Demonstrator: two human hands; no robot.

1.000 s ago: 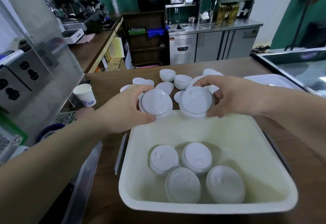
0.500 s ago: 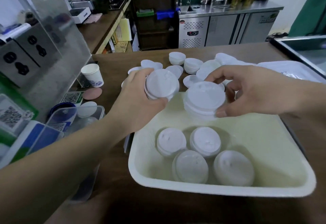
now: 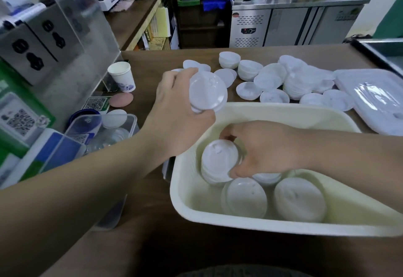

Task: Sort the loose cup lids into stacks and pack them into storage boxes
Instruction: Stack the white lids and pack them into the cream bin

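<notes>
A cream plastic storage box (image 3: 283, 111) sits on the brown counter in front of me. My left hand (image 3: 174, 121) grips a stack of white cup lids (image 3: 207, 95) above the box's near-left corner. Inside the box, my right hand (image 3: 268, 150) holds another lid stack (image 3: 218, 159) low against the left wall, on top of a stack there. More lid stacks (image 3: 298, 198) stand on the box floor, partly hidden by my right hand. Loose white lids and short stacks (image 3: 272, 80) lie scattered on the counter beyond the box.
A paper cup (image 3: 122, 77) stands at the left by a clear acrylic screen (image 3: 87, 36). A clear lidded container (image 3: 104, 128) sits at the left of the box. A wrapped white tray (image 3: 377, 102) lies at the right. A steel fridge counter (image 3: 294, 25) stands behind.
My right hand has gone down into the box with its lid stack, onto the left rear stack. My left hand has stayed above the box's corner with its stack. The camera has tilted down.
</notes>
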